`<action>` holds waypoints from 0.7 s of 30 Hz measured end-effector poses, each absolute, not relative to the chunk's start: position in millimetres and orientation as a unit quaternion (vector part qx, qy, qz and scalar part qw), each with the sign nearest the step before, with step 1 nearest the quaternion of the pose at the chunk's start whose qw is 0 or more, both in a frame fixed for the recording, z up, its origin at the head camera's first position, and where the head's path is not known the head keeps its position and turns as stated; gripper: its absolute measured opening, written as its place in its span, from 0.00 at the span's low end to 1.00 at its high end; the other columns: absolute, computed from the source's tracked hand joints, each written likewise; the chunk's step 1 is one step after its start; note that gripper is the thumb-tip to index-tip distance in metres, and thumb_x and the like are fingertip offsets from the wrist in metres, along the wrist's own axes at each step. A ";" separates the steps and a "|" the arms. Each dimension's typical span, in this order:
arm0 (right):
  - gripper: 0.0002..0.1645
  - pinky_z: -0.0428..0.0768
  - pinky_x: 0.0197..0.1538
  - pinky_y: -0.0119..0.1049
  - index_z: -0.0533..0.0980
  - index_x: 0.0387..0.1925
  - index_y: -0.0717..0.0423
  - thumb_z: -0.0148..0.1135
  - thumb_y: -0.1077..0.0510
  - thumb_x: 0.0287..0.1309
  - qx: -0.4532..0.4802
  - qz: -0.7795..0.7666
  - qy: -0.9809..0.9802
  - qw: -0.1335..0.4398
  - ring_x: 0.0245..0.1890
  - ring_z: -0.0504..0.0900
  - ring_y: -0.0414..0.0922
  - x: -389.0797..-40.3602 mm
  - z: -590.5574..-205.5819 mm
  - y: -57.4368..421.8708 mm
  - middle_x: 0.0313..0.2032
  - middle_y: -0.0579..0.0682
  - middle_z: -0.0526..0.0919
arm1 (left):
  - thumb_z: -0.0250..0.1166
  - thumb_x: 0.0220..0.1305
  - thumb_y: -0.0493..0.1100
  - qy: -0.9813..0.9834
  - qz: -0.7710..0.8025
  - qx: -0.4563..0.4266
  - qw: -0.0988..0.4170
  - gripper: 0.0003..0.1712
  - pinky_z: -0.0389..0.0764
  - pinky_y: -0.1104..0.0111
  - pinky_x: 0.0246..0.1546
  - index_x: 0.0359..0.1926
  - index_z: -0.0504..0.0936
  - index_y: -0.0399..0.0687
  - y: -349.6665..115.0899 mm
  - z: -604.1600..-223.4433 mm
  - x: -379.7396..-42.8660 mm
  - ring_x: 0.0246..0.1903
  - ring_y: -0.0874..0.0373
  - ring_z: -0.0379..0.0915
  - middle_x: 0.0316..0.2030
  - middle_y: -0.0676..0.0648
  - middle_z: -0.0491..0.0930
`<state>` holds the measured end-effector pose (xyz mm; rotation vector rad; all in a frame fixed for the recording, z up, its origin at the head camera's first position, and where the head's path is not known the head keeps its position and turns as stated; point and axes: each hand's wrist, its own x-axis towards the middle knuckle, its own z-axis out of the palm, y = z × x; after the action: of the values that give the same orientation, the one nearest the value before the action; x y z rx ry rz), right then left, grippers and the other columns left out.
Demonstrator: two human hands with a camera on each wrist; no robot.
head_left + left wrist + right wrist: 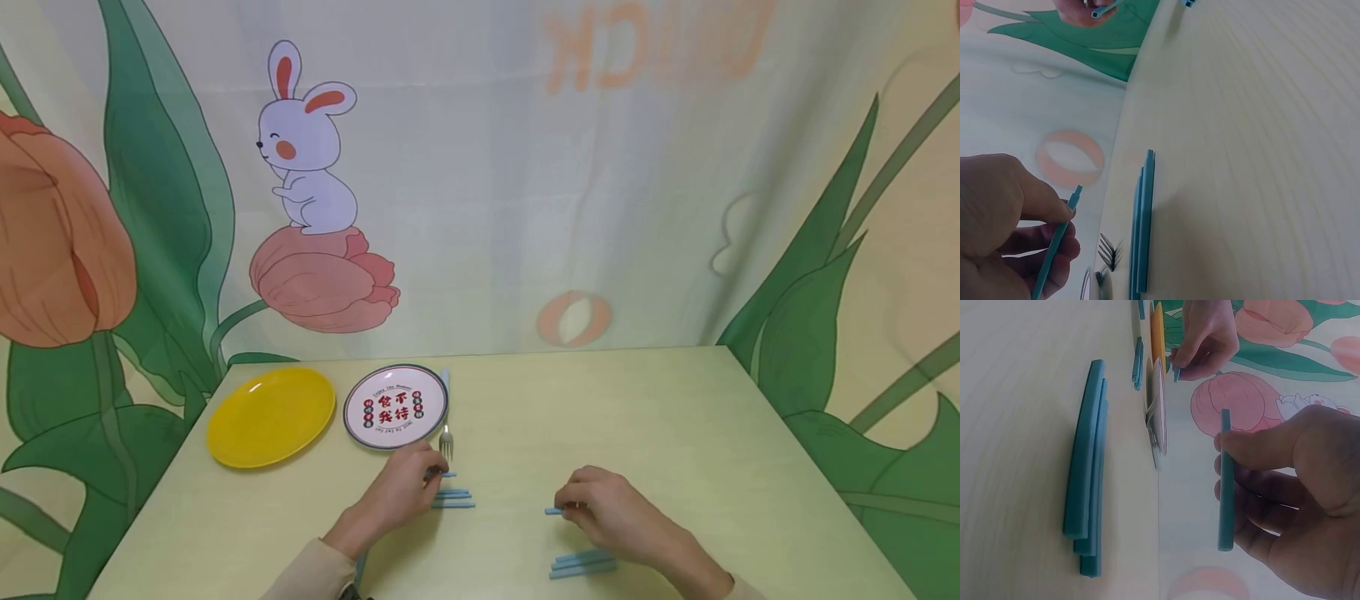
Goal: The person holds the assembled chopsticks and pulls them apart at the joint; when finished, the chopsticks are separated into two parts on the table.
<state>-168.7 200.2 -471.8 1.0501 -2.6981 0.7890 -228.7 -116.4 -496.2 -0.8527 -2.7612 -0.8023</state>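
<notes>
My left hand [405, 487] pinches a slim blue stick [1054, 253] between thumb and fingers; the stick narrows to a small peg at its upper end in the left wrist view. Under and beside that hand lie several similar blue sticks [453, 505] on the table. On the right side, my right hand [618, 512] holds another blue stick [1227, 487], thumb on one side and fingertips on the other. A small group of blue sticks [1084, 469] lies side by side on the table near that hand.
A yellow plate [272, 417] stands at the table's left edge, beside a white plate [401, 380] with red characters. Just right of it lies a fork [447, 443], tines toward me. Another blue piece [361, 570] shows by the left sleeve. A printed curtain [465, 208] hangs behind the table.
</notes>
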 end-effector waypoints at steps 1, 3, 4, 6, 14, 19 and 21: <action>0.04 0.77 0.34 0.24 0.84 0.32 0.51 0.67 0.63 0.57 0.349 0.264 -0.897 0.066 0.32 0.73 0.31 -168.7 -471.7 200.2 0.31 0.37 0.81 | 0.66 0.54 0.31 -0.919 -0.264 -0.283 0.071 0.06 0.77 0.73 0.33 0.34 0.86 0.41 -116.3 -496.8 -229.4 0.31 0.62 0.73 0.30 0.51 0.79; 0.03 0.77 0.34 0.24 0.84 0.33 0.52 0.67 0.62 0.58 0.349 0.266 -0.897 0.059 0.32 0.74 0.31 -168.3 -471.5 200.2 0.32 0.38 0.82 | 0.66 0.53 0.31 -0.921 -0.260 -0.281 0.069 0.06 0.76 0.73 0.33 0.34 0.86 0.41 -116.0 -498.3 -230.3 0.30 0.62 0.72 0.29 0.51 0.78; 0.03 0.77 0.34 0.24 0.84 0.33 0.52 0.67 0.62 0.58 0.349 0.267 -0.896 0.057 0.32 0.74 0.31 -168.1 -471.5 200.1 0.32 0.38 0.82 | 0.66 0.53 0.31 -0.922 -0.258 -0.280 0.067 0.06 0.76 0.73 0.33 0.34 0.86 0.41 -115.8 -499.3 -230.7 0.30 0.63 0.71 0.29 0.52 0.78; 0.02 0.77 0.34 0.24 0.84 0.32 0.53 0.67 0.62 0.57 0.351 0.267 -0.896 0.055 0.32 0.74 0.31 -167.5 -471.5 199.9 0.31 0.38 0.82 | 0.67 0.53 0.31 -0.924 -0.255 -0.278 0.063 0.07 0.74 0.73 0.32 0.34 0.86 0.41 -115.6 -501.0 -231.4 0.30 0.63 0.70 0.29 0.52 0.78; 0.07 0.77 0.34 0.24 0.84 0.33 0.51 0.68 0.65 0.54 0.345 0.274 -0.897 0.038 0.32 0.74 0.29 -164.2 -474.5 199.9 0.31 0.37 0.80 | 0.67 0.53 0.32 -0.929 -0.251 -0.271 0.037 0.06 0.72 0.73 0.31 0.34 0.87 0.41 -115.7 -505.6 -233.5 0.28 0.64 0.67 0.28 0.53 0.76; 0.08 0.77 0.34 0.23 0.84 0.34 0.50 0.68 0.66 0.54 0.347 0.277 -0.895 0.033 0.32 0.74 0.29 -163.8 -476.7 200.4 0.31 0.36 0.81 | 0.67 0.54 0.33 -0.932 -0.236 -0.272 0.035 0.05 0.72 0.72 0.31 0.33 0.87 0.42 -116.4 -509.3 -235.4 0.29 0.64 0.68 0.28 0.53 0.76; 0.08 0.77 0.34 0.23 0.84 0.34 0.49 0.68 0.65 0.54 0.348 0.278 -0.894 0.033 0.32 0.74 0.29 -163.8 -477.6 200.3 0.31 0.36 0.81 | 0.67 0.54 0.33 -0.933 -0.234 -0.273 0.030 0.05 0.73 0.72 0.32 0.33 0.87 0.42 -116.8 -510.8 -236.2 0.29 0.64 0.69 0.28 0.53 0.77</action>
<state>-163.8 200.3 -477.6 1.0713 -2.7519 0.8565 -236.2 -116.8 -510.8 -0.8406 -2.8748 -0.7208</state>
